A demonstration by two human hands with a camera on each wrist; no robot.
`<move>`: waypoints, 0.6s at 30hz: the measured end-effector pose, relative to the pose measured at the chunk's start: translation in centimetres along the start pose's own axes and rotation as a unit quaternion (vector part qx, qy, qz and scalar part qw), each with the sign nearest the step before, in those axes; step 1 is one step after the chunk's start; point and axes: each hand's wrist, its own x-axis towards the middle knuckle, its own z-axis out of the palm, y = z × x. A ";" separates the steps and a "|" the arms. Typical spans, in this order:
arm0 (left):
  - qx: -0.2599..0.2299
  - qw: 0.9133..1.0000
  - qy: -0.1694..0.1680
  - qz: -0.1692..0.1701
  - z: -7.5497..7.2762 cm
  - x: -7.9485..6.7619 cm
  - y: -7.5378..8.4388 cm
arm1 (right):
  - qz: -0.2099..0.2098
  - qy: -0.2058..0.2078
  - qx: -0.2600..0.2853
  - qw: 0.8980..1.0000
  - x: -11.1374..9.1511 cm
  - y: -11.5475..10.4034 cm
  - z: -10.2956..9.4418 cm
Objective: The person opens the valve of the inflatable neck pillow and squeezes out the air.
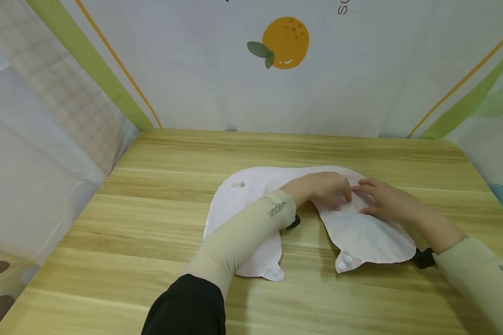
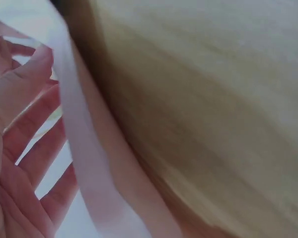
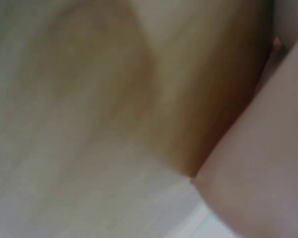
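Cloth: one pale pink U-shaped piece (image 1: 234,209), laid on the table in front of me, its curve on the far side and its two rounded ends toward me.
Snap tabs: two, one at each end; the left tab (image 1: 275,272) and the right tab (image 1: 345,261) each bore a pale round snap.
Small mark: one (image 1: 238,184), on the upper left of the cloth, too small to make out.
My left hand: one (image 1: 324,188), reached across to the inner edge of the cloth's right half, knuckles bent in the head view; in the left wrist view the fingers were spread and the cloth's edge hid their tips, so I cannot tell whether they pinched it.
My right hand: one (image 1: 390,202), fingers extended and spread, laid on the outer side of the same half, with no grip on anything; its fingertips lay near my left hand.
Arm sleeves: two, beige; the left one (image 1: 247,235), lettered, crossed above the cloth's left half, with a black cuff (image 1: 188,302) below it; the right one (image 1: 473,274) lay beyond the cloth.
Table: one, light wood grain (image 1: 130,251).
Backdrop: white sheet (image 1: 201,83), printed with an orange (image 1: 286,43) and bordered by a green band (image 1: 96,70).
Right wrist view: blurred.
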 end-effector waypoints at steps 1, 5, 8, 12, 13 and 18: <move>0.009 1.000 -0.010 -0.003 0.1 0.0 0.0 | 0.003 -0.004 0.001 1.000 0.1 0.0 0.0; 0.045 0.998 -0.048 -0.013 0.1 -0.2 0.2 | 0.006 -0.014 0.002 1.000 0.2 -0.1 -0.2; 0.060 0.996 -0.064 -0.022 0.1 -0.6 0.2 | 0.009 -0.023 0.002 1.000 0.2 0.0 -0.3; 0.071 0.995 -0.070 -0.029 0.1 -1.2 -0.1 | 0.016 -0.031 0.014 0.999 0.2 -0.1 -0.4; 0.070 0.995 -0.070 -0.029 0.2 -1.4 -0.3 | 0.017 -0.032 0.018 0.999 0.2 -0.1 -0.4; 0.051 0.996 -0.066 -0.035 0.3 -2.3 -0.6 | 0.025 -0.039 0.028 0.999 0.1 -0.1 -0.4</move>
